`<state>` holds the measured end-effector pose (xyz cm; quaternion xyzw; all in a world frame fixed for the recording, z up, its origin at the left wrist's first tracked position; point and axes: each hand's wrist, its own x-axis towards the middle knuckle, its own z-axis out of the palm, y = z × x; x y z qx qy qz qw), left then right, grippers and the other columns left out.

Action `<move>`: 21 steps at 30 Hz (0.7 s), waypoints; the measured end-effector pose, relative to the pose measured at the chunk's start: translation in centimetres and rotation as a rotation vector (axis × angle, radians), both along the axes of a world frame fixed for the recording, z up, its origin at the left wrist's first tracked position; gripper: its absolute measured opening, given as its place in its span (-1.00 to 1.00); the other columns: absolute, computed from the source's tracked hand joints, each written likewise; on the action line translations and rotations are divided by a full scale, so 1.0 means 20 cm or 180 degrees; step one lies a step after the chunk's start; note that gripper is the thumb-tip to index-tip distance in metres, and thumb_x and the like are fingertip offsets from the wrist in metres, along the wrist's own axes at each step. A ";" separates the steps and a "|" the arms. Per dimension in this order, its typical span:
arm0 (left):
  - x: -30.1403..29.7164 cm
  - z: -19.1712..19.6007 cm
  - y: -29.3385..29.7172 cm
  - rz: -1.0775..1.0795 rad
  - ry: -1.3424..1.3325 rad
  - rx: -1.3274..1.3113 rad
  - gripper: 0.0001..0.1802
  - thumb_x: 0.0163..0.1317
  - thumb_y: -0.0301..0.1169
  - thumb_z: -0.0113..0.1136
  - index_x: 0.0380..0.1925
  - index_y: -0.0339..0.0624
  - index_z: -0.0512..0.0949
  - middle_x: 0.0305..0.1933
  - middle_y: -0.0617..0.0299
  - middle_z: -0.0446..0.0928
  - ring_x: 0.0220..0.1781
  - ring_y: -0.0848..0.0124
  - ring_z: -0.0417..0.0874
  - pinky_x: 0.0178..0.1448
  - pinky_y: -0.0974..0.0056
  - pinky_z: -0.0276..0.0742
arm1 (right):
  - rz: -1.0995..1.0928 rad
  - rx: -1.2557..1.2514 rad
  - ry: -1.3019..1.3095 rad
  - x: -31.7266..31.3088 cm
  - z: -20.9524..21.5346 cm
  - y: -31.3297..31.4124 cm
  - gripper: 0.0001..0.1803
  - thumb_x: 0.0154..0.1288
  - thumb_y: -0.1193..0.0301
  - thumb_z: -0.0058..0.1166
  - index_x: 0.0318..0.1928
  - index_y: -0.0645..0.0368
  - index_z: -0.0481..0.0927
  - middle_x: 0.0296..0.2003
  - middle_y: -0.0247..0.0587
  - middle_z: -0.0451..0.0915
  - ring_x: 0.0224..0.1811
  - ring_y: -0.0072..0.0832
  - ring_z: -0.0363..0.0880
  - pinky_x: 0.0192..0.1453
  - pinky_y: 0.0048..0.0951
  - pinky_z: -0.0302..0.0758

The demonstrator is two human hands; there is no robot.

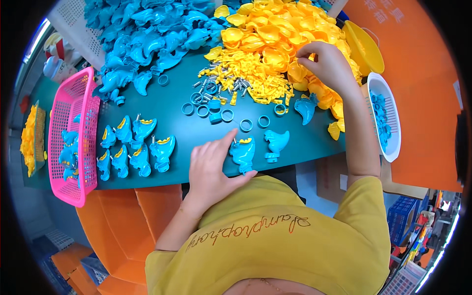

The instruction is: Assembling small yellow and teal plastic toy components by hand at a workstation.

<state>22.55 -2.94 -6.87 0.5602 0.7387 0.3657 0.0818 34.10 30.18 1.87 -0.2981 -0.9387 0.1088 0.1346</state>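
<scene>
Blue shell: probably light, stiff, slick; best rim-held | left hand: shell edge-gripped | right hand: grip cannot be told

Single wide fisheye view from the left of two cameras worn side by side on a person's head. It looks steeply down and slightly ahead over a green tabletop, upright and unmirrored. The wearer's mustard shirt is close, filling the lower middle; a blue dinosaur-shaped piece sits near the centre. The wide field takes in a pink basket at left and a white tray at right, straight edges bending toward a dark, rounded border.
</scene>
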 end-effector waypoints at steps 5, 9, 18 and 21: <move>0.00 -0.01 0.01 0.0078 0.0069 0.0074 0.12 -0.22 -0.05 0.76 0.43 -0.09 0.47 -0.14 0.32 0.62 -0.31 0.36 0.47 0.00 0.24 0.35 | 0.0170 0.0254 -0.0266 0.06 -0.10 -0.09 -0.78 0.25 0.30 0.42 -0.18 0.15 0.82 -0.10 -0.24 0.69 -0.06 -0.25 0.68 0.03 -0.28 0.62; 0.00 0.00 0.00 0.0039 -0.0006 -0.0045 0.06 -0.17 -0.05 0.73 0.40 -0.08 0.48 -0.10 0.28 0.63 -0.17 0.30 0.55 0.06 0.20 0.38 | 0.0011 0.0510 -0.0456 0.06 -0.16 -0.11 -0.78 0.24 0.31 0.42 -0.18 0.15 0.78 -0.09 -0.26 0.68 0.11 -0.23 0.64 0.17 -0.24 0.59; -0.01 -0.01 0.00 0.0171 -0.0108 -0.0197 -0.01 -0.13 -0.06 0.71 0.36 -0.07 0.49 0.07 0.20 0.67 0.04 0.19 0.66 0.18 0.14 0.44 | 0.1419 -0.0501 0.0948 0.22 -0.14 -0.56 -0.80 0.13 0.59 0.30 -0.26 0.17 0.54 0.06 -0.08 0.71 0.23 -0.10 0.65 0.32 -0.14 0.55; -0.01 -0.01 0.01 0.0142 -0.0088 -0.0199 -0.01 -0.13 -0.07 0.72 0.36 -0.06 0.50 0.07 0.22 0.67 0.04 0.20 0.66 0.18 0.13 0.44 | 0.1495 -0.0907 0.0768 0.26 -0.21 -0.72 -0.78 0.11 0.62 0.32 -0.25 0.17 0.57 0.05 -0.10 0.71 0.06 -0.13 0.72 0.11 -0.25 0.66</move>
